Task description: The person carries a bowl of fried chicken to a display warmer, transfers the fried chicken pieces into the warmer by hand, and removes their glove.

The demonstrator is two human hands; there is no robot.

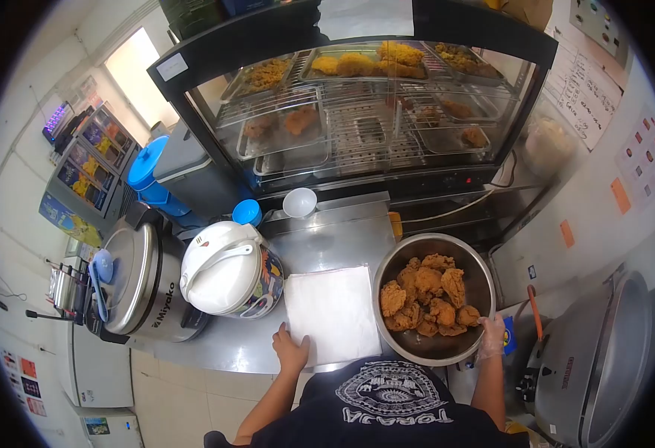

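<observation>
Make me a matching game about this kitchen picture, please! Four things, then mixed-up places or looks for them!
Things:
1. Crunchy brown fried chicken pieces
2. Flat white square paper sheets
3. Small round white bowl
4. Person's right hand

Places or looks:
A. Just right of the small round blue bowl
B. Wearing a thin see-through glove
C. Inside the big round silver metal bowl
D. Beside the bare left hand

Pairs: 1-C, 2-D, 3-A, 4-B

bright overall — edges bowed, corners black.
</observation>
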